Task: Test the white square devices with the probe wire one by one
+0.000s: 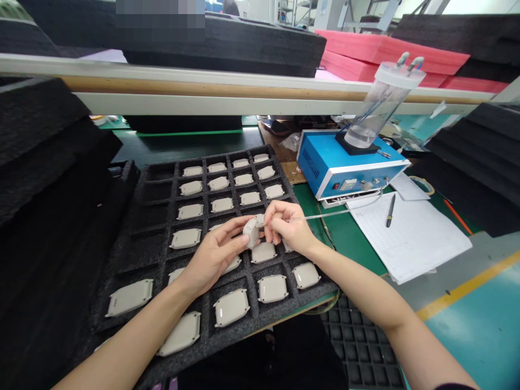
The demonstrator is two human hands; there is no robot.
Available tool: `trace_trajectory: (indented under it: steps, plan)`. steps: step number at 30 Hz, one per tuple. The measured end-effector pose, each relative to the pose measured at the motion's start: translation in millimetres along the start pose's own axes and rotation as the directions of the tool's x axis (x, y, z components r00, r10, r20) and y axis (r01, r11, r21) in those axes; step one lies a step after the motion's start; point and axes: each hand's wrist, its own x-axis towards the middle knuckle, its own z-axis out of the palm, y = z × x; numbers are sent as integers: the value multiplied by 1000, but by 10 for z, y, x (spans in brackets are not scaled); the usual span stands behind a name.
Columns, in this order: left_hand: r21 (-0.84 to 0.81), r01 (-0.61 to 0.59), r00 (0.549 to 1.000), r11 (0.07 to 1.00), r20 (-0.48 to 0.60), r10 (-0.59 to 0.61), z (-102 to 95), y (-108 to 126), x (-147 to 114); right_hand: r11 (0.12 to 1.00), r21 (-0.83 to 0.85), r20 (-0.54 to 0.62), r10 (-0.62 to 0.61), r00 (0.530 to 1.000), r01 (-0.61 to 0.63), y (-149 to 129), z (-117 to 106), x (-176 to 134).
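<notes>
My left hand (213, 254) grips a small beige watch-like case (252, 234) between thumb and fingers, tilted up above the tray. Close against its right side, my right hand (289, 227) is closed around the end of a thin clear tube (337, 215). The tip of the tube is hidden by my fingers, so I cannot tell whether it touches the case. Below both hands lies a black foam tray (152, 216) divided into square cells. Many cells hold similar beige cases (231, 307), lying flat; several cells in the left column are bare.
A blue control box (349, 170) carries a clear cylinder (376, 108) with liquid in it. Right of the tray lie paper sheets (414, 244) and a black pen (390, 210). Stacked black foam (36, 162) stands at left. A shelf edge (244, 103) crosses behind.
</notes>
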Motion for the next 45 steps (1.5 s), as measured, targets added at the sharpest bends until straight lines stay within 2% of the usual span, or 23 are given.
trace_trajectory:
  steps: [45]
  plan:
    - [3, 2, 1000, 1000, 7, -2, -27, -29, 7, 1000, 7, 2, 9, 1000, -9, 10, -6, -2]
